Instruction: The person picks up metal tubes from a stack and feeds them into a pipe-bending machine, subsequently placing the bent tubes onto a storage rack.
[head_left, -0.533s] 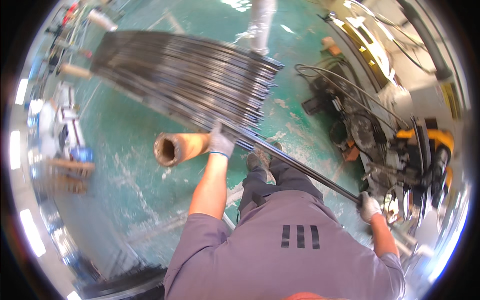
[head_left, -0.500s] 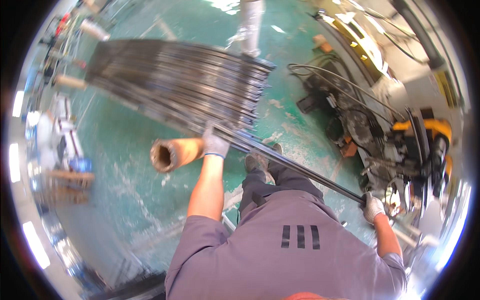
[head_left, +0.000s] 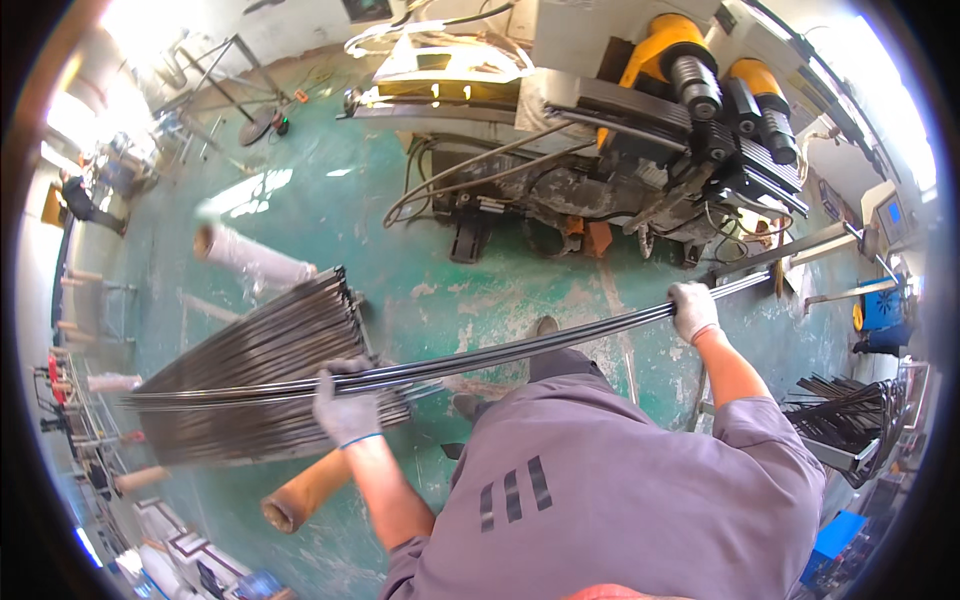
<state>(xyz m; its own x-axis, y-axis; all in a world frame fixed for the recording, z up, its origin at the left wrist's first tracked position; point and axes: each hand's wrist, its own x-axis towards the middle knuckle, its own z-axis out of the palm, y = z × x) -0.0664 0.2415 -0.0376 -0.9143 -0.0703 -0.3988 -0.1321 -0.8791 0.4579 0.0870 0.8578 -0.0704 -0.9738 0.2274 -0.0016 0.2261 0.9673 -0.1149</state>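
Observation:
Both my hands wear pale gloves and grip a bundle of several long, thin dark metal bars (head_left: 520, 347), which runs across in front of my body. My left hand (head_left: 345, 408) is closed round the bundle left of my body, just over the near part of a stack of similar bars (head_left: 270, 335). Farther right, my right hand (head_left: 692, 312) is wrapped round it not far from its right end. That end reaches toward a machine (head_left: 700, 150) with yellow motors. At the left, the bundle's other end lies across the view of the stack.
A brown cardboard tube (head_left: 305, 490) lies below the stack, and a plastic-wrapped roll (head_left: 255, 258) beyond it. Looped hoses (head_left: 480, 170) hang before the machine. A metal arm (head_left: 790, 255) juts out at right, above a rack of black pieces (head_left: 845, 425). Green floor (head_left: 430, 290) stretches between.
My view has turned right toward the machine. The bars stay in both hands; my right hand is now higher in view and the bundle's right end points up toward the machine.

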